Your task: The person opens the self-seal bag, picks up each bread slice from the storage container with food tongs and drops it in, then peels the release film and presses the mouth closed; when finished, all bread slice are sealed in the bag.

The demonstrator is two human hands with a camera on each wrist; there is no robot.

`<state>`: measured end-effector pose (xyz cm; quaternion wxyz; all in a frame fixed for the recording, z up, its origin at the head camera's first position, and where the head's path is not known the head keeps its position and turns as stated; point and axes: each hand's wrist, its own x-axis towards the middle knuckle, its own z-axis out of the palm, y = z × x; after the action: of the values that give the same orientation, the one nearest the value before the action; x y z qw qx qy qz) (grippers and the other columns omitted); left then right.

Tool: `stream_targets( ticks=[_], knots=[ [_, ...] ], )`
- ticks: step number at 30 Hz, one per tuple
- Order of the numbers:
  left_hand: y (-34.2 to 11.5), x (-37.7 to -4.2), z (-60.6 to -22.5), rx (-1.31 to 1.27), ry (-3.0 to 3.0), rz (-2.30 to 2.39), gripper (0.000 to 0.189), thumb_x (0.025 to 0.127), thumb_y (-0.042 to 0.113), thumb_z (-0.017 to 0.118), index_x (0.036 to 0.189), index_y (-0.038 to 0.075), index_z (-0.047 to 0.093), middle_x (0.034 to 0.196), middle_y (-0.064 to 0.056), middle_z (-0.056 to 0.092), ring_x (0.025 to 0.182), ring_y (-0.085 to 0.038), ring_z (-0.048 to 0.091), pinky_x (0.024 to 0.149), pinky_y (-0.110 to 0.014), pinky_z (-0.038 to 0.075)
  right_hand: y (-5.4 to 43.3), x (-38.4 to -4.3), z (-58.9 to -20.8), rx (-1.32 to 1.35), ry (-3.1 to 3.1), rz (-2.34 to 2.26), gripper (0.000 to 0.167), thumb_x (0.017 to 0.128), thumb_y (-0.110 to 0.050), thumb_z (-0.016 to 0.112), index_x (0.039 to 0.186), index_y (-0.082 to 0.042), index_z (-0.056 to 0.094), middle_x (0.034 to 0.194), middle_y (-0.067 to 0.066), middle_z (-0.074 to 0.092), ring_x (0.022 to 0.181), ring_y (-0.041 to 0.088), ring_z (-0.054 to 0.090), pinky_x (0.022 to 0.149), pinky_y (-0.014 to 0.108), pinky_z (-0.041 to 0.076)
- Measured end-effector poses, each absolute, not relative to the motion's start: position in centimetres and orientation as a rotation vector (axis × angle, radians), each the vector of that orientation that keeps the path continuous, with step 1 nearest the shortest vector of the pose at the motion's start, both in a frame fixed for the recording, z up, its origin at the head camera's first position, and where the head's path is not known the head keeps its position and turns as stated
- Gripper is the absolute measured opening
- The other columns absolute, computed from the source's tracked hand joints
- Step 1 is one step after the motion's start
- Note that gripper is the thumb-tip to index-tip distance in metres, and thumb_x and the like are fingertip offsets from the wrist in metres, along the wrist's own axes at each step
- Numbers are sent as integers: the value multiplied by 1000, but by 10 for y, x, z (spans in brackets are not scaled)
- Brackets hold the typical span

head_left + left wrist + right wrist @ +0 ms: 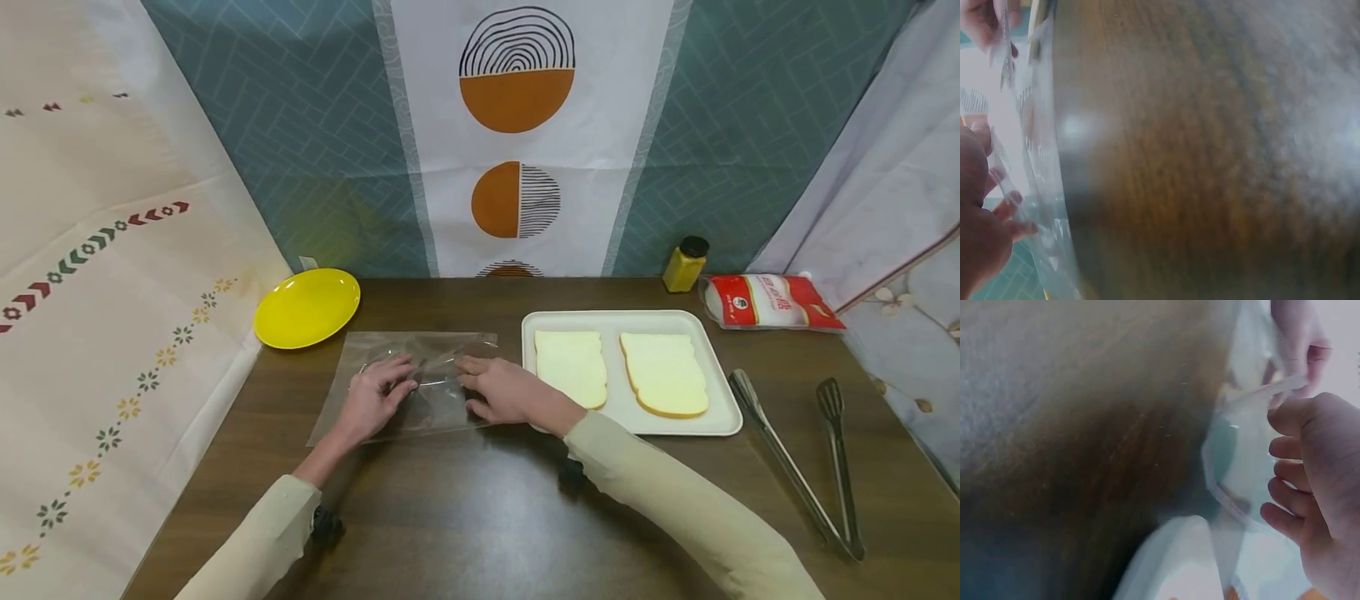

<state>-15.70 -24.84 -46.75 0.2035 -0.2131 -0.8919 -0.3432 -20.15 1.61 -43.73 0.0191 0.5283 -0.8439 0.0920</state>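
Observation:
A clear plastic bag [442,408] lies flat on the wooden table, left of the white tray. My left hand [378,390] grips its film near the middle; in the left wrist view the fingers [1013,206] show through the plastic, with the thumb on the nearer side. From the right, my right hand [501,387] pinches the bag at its edge strip. Its curled fingers [1285,503] rest along the film in the right wrist view. Both hands are close together, fingertips facing each other.
Two bread slices [572,367] lie on the white tray [617,410], whose near left corner is behind my right forearm. A yellow plate [307,308] stands back left. At the right are a yellow bottle [681,268], a red-and-white packet [772,302] and metal tongs [787,462].

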Motion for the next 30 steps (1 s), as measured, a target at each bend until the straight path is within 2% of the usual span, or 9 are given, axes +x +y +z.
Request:
stream_targets(
  ticks=[8, 13, 17, 19, 22, 26, 28, 30],
  knots=[
    [-250, -159, -473, -600, -2438, -979, 29, 79, -2, 83, 107, -3, 76, 117, -20, 70, 109, -38, 66, 90, -55, 51, 70, -183, -408, 1423, -2637, 612, 42, 98, -21, 64, 131, 3, 63, 143, 18, 53, 126, 31, 56, 101, 44, 48],
    [-251, -159, -476, -594, -2403, -983, 28, 78, -3, 83, 105, -4, 76, 114, -21, 70, 106, -38, 67, 89, -55, 52, 129, -170, -395, 1199, -2629, 742, 44, 94, -19, 69, 131, 5, 62, 139, 19, 57, 124, 36, 57, 101, 53, 45],
    [-250, -159, -478, -590, -2366, -985, 25, 77, -5, 83, 101, -5, 76, 111, -21, 71, 103, -39, 68, 87, -54, 53, 184, -156, -392, 975, -2620, 772, 47, 88, -12, 75, 130, 5, 62, 132, 22, 61, 117, 40, 61, 95, 58, 48],
    [-249, -159, -478, -577, -2361, -985, 24, 77, -5, 82, 101, -4, 76, 110, -20, 72, 102, -37, 69, 87, -49, 53, 211, -148, -393, 877, -2594, 754, 48, 83, -7, 78, 127, 6, 63, 127, 25, 63, 112, 42, 63, 89, 58, 51],
    [-248, -159, -477, -549, -2353, -1007, 23, 78, -6, 82, 100, -4, 77, 109, -19, 72, 101, -36, 69, 90, -32, 53, 248, -132, -394, 680, -2584, 698, 47, 80, -4, 78, 123, 8, 64, 118, 28, 66, 102, 46, 66, 81, 62, 52],
    [-247, -158, -476, -535, -2339, -1043, 23, 78, -7, 81, 100, -4, 76, 110, -21, 71, 101, -36, 69, 93, -12, 43, 294, -105, -400, 215, -2651, 576, 39, 87, -13, 71, 117, 10, 64, 103, 34, 67, 85, 53, 64, 67, 66, 49],
    [-247, -158, -476, -538, -2338, -1047, 23, 78, -8, 81, 100, -5, 76, 110, -21, 71, 102, -36, 69, 93, -9, 40, 314, -91, -406, -57, -2741, 511, 49, 91, -26, 68, 119, 13, 60, 105, 38, 62, 85, 58, 59, 62, 68, 46],
    [-247, -158, -477, -537, -2339, -1051, 23, 77, -8, 82, 100, -5, 76, 110, -21, 71, 102, -37, 69, 93, -8, 40, 330, -78, -413, -314, -2877, 484, 72, 92, -44, 65, 126, 18, 50, 117, 46, 51, 94, 65, 50, 62, 71, 43]
  ],
)
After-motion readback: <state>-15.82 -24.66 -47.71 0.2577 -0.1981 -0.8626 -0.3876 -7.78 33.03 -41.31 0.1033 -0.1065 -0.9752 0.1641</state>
